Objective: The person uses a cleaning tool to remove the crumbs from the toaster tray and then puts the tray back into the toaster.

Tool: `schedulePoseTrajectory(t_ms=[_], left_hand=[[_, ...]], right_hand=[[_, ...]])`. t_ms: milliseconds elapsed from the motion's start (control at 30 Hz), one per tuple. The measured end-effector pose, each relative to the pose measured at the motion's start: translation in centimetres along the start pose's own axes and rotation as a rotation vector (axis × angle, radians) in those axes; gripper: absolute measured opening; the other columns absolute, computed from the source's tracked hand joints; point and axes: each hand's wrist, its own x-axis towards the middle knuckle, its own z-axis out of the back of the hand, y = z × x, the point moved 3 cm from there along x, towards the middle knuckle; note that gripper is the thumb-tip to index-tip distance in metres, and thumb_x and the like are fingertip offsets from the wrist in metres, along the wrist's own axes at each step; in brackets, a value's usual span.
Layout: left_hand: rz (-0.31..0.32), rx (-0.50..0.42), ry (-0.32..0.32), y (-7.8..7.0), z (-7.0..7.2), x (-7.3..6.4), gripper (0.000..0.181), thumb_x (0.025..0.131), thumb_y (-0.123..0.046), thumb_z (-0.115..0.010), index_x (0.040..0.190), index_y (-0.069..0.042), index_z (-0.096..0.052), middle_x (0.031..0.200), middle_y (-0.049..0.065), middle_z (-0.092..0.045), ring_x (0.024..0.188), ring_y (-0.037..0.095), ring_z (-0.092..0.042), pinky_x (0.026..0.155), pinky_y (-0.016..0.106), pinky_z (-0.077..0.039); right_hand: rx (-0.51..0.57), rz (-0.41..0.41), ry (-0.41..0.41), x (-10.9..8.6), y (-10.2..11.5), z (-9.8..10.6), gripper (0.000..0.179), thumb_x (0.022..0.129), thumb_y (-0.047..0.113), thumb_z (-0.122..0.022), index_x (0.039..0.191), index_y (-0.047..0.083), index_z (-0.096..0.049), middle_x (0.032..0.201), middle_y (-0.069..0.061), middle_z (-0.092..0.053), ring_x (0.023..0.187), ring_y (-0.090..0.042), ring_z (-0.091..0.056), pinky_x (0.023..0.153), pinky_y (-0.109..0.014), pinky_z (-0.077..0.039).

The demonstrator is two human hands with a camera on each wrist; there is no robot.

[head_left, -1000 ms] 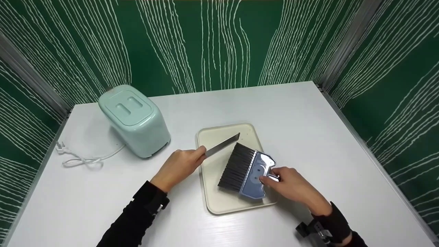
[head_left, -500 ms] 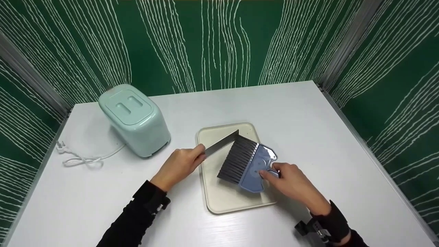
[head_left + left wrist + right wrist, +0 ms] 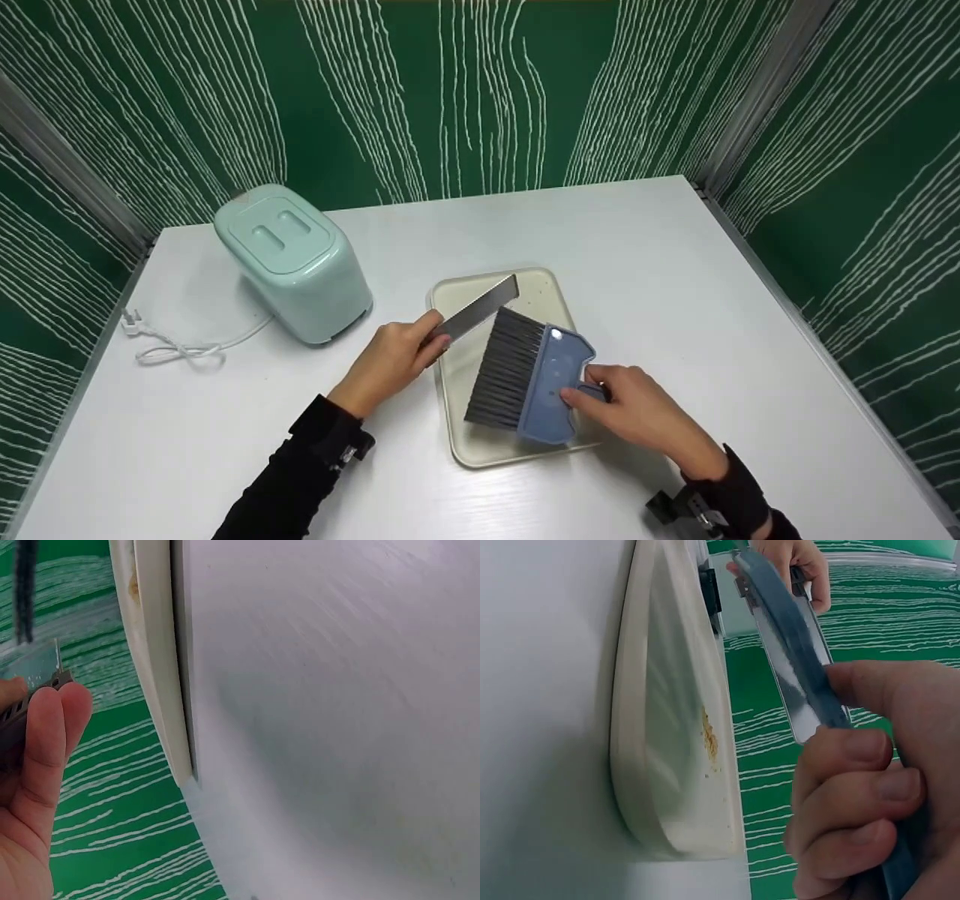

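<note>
My left hand (image 3: 386, 364) pinches the near end of a narrow metal crumb tray (image 3: 480, 309), which slants up over a cream tray (image 3: 480, 451). In the right wrist view the crumb tray's shiny flat face (image 3: 784, 686) shows behind the brush. My right hand (image 3: 637, 409) grips the handle of a blue brush (image 3: 551, 386), thumb on its flat body. Its wide dark bristles (image 3: 504, 375) point left over the cream tray, just below the crumb tray. Yellow-brown crumbs (image 3: 709, 741) lie inside the cream tray.
A mint-green toaster (image 3: 300, 255) stands at the back left of the white table (image 3: 637, 247). Its white cord (image 3: 217, 349) and plug (image 3: 131, 322) lie to the left. Green walls with white lines (image 3: 480, 90) stand behind and at both sides.
The brush has moved up until its bristles met the crumb tray's far end, then back down and left. The crumb tray has turned, showing more of its face.
</note>
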Motion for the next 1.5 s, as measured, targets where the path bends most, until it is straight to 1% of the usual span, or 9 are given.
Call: schedulePoseTrajectory(t_ms=[167,300,500,700,867,1033,1167,1267,1500], left_hand=[[0.037,-0.062,0.017,-0.1,-0.2,0.0,0.015,0.108,-0.022,-0.067,0.104,-0.010,-0.059,0.065,-0.004,-0.055,0.059,0.009,-0.048,0.056,0.023,-0.042],[0.037,-0.087,0.018,-0.4,-0.3,0.0,0.016,0.108,-0.023,-0.066,0.104,-0.010,-0.059,0.064,-0.003,-0.056,0.057,0.008,-0.050,0.055,0.022,-0.041],[0.016,-0.063,-0.001,-0.5,-0.3,0.0,0.016,0.108,-0.021,-0.068,0.104,-0.008,-0.059,0.063,-0.002,-0.054,0.057,0.010,-0.048,0.054,0.024,-0.041],[-0.040,-0.002,-0.035,-0.7,-0.1,-0.1,0.014,0.107,-0.018,-0.068,0.104,-0.009,-0.059,0.064,-0.003,-0.052,0.059,0.011,-0.046,0.054,0.025,-0.040],[-0.090,0.043,-0.077,-0.9,0.0,0.0,0.015,0.106,-0.017,-0.070,0.102,-0.009,-0.058,0.061,-0.003,-0.051,0.058,0.008,-0.044,0.052,0.021,-0.036],[-0.100,0.080,-0.081,-0.9,0.2,0.0,0.015,0.106,-0.015,-0.070,0.099,-0.010,-0.058,0.061,-0.004,-0.054,0.058,0.005,-0.043,0.053,0.021,-0.038],[-0.095,0.097,-0.070,-0.8,0.2,0.0,0.014,0.106,-0.014,-0.069,0.099,-0.011,-0.058,0.062,-0.005,-0.054,0.058,0.004,-0.042,0.053,0.021,-0.038],[-0.094,0.104,-0.066,-0.7,0.2,0.0,0.013,0.107,-0.014,-0.068,0.099,-0.011,-0.058,0.062,-0.005,-0.054,0.058,0.004,-0.042,0.052,0.021,-0.036],[-0.108,0.127,-0.068,-0.9,0.1,0.0,0.015,0.106,-0.014,-0.069,0.098,-0.011,-0.057,0.060,-0.005,-0.050,0.057,0.004,-0.039,0.051,0.022,-0.035]], right_hand=[[0.024,0.051,-0.050,0.3,0.6,-0.2,0.040,0.101,0.039,-0.074,0.073,0.019,-0.053,0.063,0.014,-0.036,0.056,0.001,-0.035,0.054,-0.020,-0.028],[0.061,0.007,-0.095,0.7,0.5,-0.2,0.039,0.102,0.037,-0.073,0.075,0.017,-0.054,0.063,0.012,-0.038,0.057,-0.001,-0.037,0.054,-0.021,-0.030],[0.110,-0.083,-0.119,1.1,-0.2,-0.1,0.041,0.102,0.037,-0.073,0.075,0.014,-0.053,0.064,0.009,-0.038,0.060,-0.005,-0.038,0.056,-0.022,-0.031],[0.136,-0.149,-0.078,1.3,-1.2,-0.2,0.041,0.104,0.039,-0.070,0.077,0.014,-0.053,0.065,0.008,-0.039,0.062,-0.009,-0.040,0.058,-0.024,-0.033],[0.125,-0.163,-0.027,1.2,-1.6,-0.3,0.039,0.104,0.040,-0.068,0.078,0.014,-0.054,0.066,0.006,-0.041,0.062,-0.010,-0.041,0.057,-0.025,-0.035],[0.132,-0.168,0.021,1.1,-1.7,-0.3,0.036,0.104,0.041,-0.068,0.080,0.013,-0.061,0.067,0.006,-0.044,0.061,-0.011,-0.044,0.055,-0.026,-0.038],[0.127,-0.147,0.038,0.8,-1.5,-0.3,0.033,0.104,0.040,-0.068,0.086,0.013,-0.067,0.067,0.007,-0.046,0.061,-0.009,-0.045,0.055,-0.025,-0.038],[0.120,-0.098,0.044,0.6,-0.9,-0.3,0.031,0.104,0.040,-0.068,0.088,0.013,-0.070,0.066,0.009,-0.046,0.059,-0.007,-0.044,0.054,-0.024,-0.037],[0.091,-0.013,0.067,0.5,0.3,-0.6,0.040,0.104,0.042,-0.068,0.078,0.015,-0.055,0.063,0.011,-0.039,0.056,-0.005,-0.038,0.053,-0.022,-0.033]])
